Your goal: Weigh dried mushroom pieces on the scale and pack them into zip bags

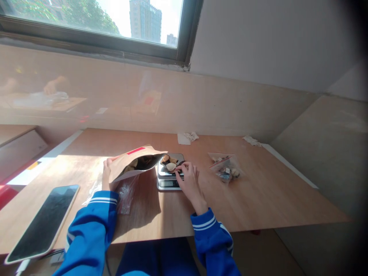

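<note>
Right hand point(190, 181) | bent over scale point(169, 184), grip unclear | left hand point(106, 173) | clasping paper bag point(122, 164)

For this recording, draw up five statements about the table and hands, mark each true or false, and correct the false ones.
1. The left hand holds a paper bag. True.
2. Pieces rest on the scale. True.
3. The right hand is inside the paper bag. False: the right hand is at the pieces on the scale.
4. Clear bags lie right of the scale. True.
5. The phone lies right of the scale. False: the phone lies left of it.
</note>
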{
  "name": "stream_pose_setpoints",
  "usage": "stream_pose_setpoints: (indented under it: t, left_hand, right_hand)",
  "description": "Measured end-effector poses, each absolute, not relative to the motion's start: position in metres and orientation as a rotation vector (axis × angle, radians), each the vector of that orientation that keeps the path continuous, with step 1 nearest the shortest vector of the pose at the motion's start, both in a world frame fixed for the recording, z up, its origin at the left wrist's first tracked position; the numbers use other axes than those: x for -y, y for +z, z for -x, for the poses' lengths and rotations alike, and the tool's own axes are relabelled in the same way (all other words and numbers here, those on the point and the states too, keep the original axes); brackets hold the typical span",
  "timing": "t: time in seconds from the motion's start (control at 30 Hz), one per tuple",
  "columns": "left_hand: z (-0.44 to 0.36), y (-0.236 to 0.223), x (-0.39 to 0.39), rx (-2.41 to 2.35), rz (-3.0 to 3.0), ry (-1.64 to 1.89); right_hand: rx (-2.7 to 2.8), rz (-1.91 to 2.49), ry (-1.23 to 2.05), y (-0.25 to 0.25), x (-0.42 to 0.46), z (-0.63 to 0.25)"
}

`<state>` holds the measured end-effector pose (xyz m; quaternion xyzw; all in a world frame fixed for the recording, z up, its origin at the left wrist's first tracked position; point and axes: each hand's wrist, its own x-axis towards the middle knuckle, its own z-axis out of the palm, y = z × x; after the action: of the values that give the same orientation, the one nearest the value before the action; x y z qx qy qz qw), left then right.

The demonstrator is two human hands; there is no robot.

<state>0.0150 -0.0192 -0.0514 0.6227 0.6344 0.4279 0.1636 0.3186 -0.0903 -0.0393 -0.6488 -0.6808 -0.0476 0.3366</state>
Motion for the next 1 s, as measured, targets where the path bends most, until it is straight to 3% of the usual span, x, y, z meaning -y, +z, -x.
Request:
stream_pose_setpoints:
  t: [0.67,1.0]
  left_hand:
    - [-0.016,-0.053,0.019,-1.878,-1.823,1.222]
    - [-0.013,-0.058,0.016,-1.877,-1.798,1.236]
  right_hand:
    - [1.822,1.664,-0.185,-0.051,0.105,-0.326]
    - [1.549,1.871,-0.210,-0.083,0.128,-0.393]
